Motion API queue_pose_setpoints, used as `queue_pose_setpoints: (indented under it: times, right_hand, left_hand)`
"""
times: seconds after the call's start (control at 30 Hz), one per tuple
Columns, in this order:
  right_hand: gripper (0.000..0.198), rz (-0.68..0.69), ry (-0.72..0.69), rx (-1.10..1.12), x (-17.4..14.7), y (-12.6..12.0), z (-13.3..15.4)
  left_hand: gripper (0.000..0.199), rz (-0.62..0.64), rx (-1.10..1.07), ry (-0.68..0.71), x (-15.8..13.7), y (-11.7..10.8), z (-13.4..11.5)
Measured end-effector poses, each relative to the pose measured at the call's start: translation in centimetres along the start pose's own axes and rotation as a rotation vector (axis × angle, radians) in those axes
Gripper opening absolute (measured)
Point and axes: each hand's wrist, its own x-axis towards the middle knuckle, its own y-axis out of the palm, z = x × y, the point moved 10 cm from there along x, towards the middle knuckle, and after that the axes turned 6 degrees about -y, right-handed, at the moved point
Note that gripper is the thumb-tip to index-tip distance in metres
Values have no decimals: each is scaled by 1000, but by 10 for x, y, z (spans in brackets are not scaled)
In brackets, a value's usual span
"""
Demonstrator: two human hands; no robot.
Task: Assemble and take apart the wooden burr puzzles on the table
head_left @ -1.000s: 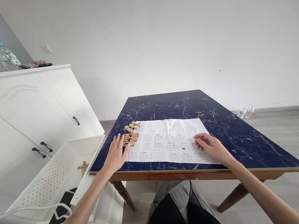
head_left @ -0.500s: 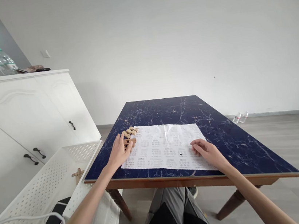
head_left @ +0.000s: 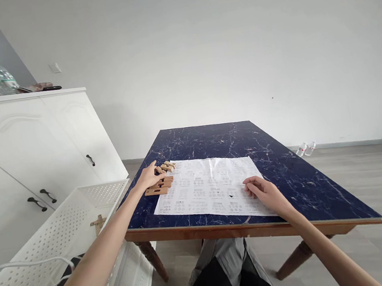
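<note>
My left hand (head_left: 149, 176) reaches to the left side of the table, with its thumb and fingers apart around the near end of a small group of wooden blocks (head_left: 167, 165). Whether a fingertip touches a block is hard to tell. Just below that hand lie several flat brown wooden pieces with slots (head_left: 157, 191), in a row partly over the paper's left edge. My right hand (head_left: 261, 190) rests on the right part of a large printed paper sheet (head_left: 200, 186), its fingers loosely curled together with nothing visible in them.
The dark blue marbled table (head_left: 208, 138) stands before a white wall. To the left are a white cabinet (head_left: 69, 131) and a white perforated basket (head_left: 88, 194) with a brown cross-shaped piece (head_left: 99, 223) inside. Clear bottles (head_left: 306, 149) stand on the floor at the right.
My left hand has moved up and slightly left, off the slotted pieces, which show more fully now, toward the blocks. My right hand stays in place.
</note>
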Motion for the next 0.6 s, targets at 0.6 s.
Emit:
queue_pose_setpoints:
  times: [0.6]
  right_hand:
    - [46,-8,4,2,-1,-3,5]
  left_hand:
    - [93,-95,116,-9,6,15,-43]
